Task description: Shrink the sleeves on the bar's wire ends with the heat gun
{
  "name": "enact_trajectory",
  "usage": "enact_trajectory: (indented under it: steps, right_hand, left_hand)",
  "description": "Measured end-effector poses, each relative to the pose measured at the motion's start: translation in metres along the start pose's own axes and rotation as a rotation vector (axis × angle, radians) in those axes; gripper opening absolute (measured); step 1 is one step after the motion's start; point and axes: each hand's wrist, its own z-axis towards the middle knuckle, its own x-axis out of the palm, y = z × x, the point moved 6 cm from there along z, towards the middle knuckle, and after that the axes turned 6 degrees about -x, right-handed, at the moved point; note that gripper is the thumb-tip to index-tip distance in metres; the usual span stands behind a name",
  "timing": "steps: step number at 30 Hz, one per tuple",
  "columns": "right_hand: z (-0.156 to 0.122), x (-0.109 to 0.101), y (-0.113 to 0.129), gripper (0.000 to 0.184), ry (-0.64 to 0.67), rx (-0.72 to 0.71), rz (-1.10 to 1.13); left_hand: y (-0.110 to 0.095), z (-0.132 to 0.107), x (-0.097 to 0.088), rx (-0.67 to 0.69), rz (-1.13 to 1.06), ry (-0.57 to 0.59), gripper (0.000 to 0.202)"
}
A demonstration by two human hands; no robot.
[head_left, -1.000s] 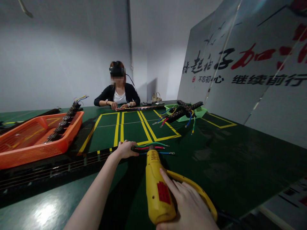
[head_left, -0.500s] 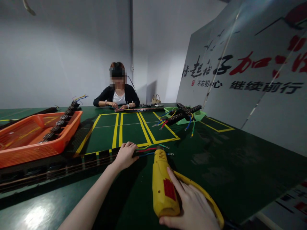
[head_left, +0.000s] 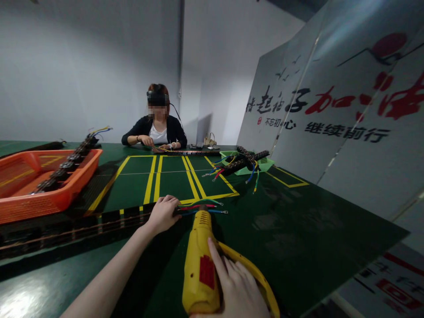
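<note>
My right hand [head_left: 236, 282] is wrapped around a yellow heat gun [head_left: 201, 260] with a red label, its index finger stretched along the body. The gun's dark nozzle points away from me at several coloured wires [head_left: 215, 211], green, red and blue, with metal lugs at their tips. My left hand [head_left: 164, 214] is closed over the spot where these wires leave a long black segmented strip [head_left: 109, 224], pressing it near the table. The strip runs left along the green table. Whether the nozzle touches the wires I cannot tell.
An orange basket [head_left: 77, 185] on the left holds another segmented strip [head_left: 71, 161]. A green basket [head_left: 266, 165] carries crossed strips [head_left: 247, 160] with dangling wires. Across the table [head_left: 298, 221], a person [head_left: 155, 128] handles a similar strip. Yellow tape [head_left: 150, 179] marks the tabletop.
The whole view has shifted, so most things now appear farther left. The heat gun's nozzle has moved a little along the wires toward my left hand. Both hands keep their hold.
</note>
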Motion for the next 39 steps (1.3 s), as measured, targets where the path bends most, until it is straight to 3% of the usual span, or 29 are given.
enact_trajectory:
  steps: [5, 11, 16, 21, 27, 32, 39]
  right_hand:
    - [0.008, 0.021, 0.02, 0.088, -0.079, -0.177, -0.201]
    - [0.01, 0.04, 0.032, 0.089, -0.234, -0.305, -0.373]
    - [0.01, 0.039, 0.03, 0.092, -0.187, -0.243, -0.316]
    - [0.008, 0.028, 0.025, 0.091, -0.159, -0.183, -0.117]
    - [0.008, 0.012, 0.014, 0.137, -0.087, -0.135, 0.084]
    - [0.006, 0.002, 0.004, 0.137, -0.035, -0.063, 0.09]
    - [0.002, -0.013, -0.018, 0.13, -0.068, 0.069, 0.05]
  left_hand:
    - [0.001, 0.002, -0.001, -0.001, -0.02, 0.013, 0.028]
    - [0.002, 0.002, -0.002, 0.009, -0.059, 0.033, 0.027]
    - [0.001, 0.002, -0.002, 0.012, -0.068, 0.039, 0.023]
    - [0.001, 0.0, -0.002, 0.018, -0.056, 0.036, 0.021]
    - [0.002, 0.0, -0.001, 0.028, -0.019, 0.033, 0.027]
    - [0.002, 0.0, -0.002, 0.039, 0.001, 0.004, 0.033]
    - [-0.001, -0.004, -0.004, 0.032, -0.01, -0.068, 0.029]
